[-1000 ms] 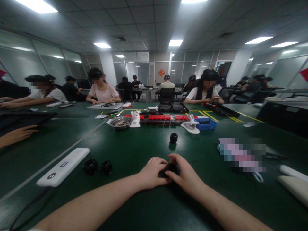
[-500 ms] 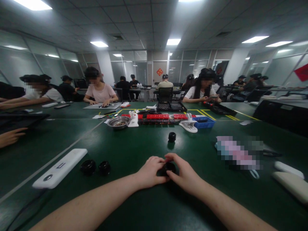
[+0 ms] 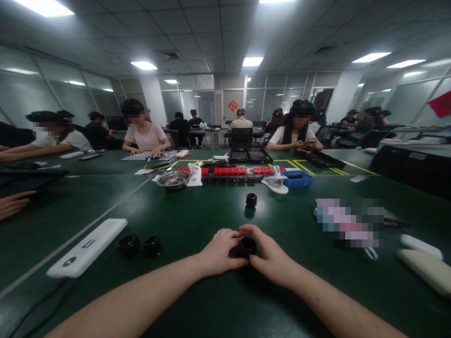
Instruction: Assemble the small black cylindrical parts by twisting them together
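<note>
Low over the green table, both my hands are closed around one black round fitting (image 3: 248,245) with an open, ring-like top. My left hand (image 3: 220,251) grips its left side, thumb toward me and fingers beyond it. From the right, my right hand (image 3: 270,257) curls round it, with the index finger arched over the far side and the thumb at the near rim. A smaller black ribbed fitting (image 3: 251,201) stands upright farther off. To the left are two more black round parts, a wider one (image 3: 128,245) and a narrower one (image 3: 152,246).
A white power bank (image 3: 88,248) with a cable lies left. Farther back are a metal bowl (image 3: 172,180) of small pieces, white clamps (image 3: 276,180), red strips (image 3: 230,170) and a blue bin (image 3: 299,179). A blurred pouch (image 3: 347,223) lies right. Other people sit around.
My right thumb has shifted slightly right and down along the fitting's near rim, so more of its round top shows. My left hand stays almost still.
</note>
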Demonstrator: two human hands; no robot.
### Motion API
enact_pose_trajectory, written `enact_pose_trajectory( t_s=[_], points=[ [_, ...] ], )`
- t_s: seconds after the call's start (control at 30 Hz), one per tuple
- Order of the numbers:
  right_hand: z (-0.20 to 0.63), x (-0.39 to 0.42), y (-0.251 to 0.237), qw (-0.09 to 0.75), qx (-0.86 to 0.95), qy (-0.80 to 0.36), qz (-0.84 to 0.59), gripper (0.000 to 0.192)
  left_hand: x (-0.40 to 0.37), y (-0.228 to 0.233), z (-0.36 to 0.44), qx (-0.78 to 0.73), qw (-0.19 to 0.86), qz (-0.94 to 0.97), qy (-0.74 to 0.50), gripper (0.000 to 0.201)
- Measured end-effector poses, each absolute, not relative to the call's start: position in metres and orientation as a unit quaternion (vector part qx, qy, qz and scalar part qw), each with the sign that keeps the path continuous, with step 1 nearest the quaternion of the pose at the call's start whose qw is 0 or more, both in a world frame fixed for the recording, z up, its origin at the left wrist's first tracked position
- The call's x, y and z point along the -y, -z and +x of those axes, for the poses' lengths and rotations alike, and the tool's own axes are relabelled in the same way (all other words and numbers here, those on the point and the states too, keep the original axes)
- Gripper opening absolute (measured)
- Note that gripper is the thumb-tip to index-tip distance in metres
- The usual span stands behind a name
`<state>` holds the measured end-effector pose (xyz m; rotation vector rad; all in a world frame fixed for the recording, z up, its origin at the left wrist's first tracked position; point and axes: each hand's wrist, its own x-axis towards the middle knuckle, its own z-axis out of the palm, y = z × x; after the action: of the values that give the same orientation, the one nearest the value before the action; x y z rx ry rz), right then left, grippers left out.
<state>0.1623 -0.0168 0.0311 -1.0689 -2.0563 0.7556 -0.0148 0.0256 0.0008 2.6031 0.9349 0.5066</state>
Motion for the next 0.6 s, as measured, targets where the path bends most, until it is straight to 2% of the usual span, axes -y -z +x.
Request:
enact_pose_trajectory(
  t_s=[0.2, 0.33, 0.47, 0.6],
  points=[
    [0.1616, 0.0132, -0.0283, 0.350, 0.772, -0.216, -0.484, 0.049, -0.0239, -0.0029, -0.0146, -0.329, 0.171, 0.911, -0.180, 0.037],
    [0.1613, 0.0124, -0.0295, 0.344, 0.778, -0.239, -0.468, 0.043, -0.0240, -0.0022, -0.0143, -0.326, 0.161, 0.913, -0.186, 0.033],
    [0.1626, 0.0167, -0.0314, 0.351, 0.795, -0.280, -0.408, 0.058, -0.0250, -0.0015, -0.0146, -0.327, 0.164, 0.913, -0.179, 0.039],
    [0.1622, 0.0165, -0.0304, 0.352, 0.786, -0.224, -0.457, 0.053, -0.0241, -0.0019, -0.0147, -0.324, 0.165, 0.914, -0.181, 0.036]
  ],
)
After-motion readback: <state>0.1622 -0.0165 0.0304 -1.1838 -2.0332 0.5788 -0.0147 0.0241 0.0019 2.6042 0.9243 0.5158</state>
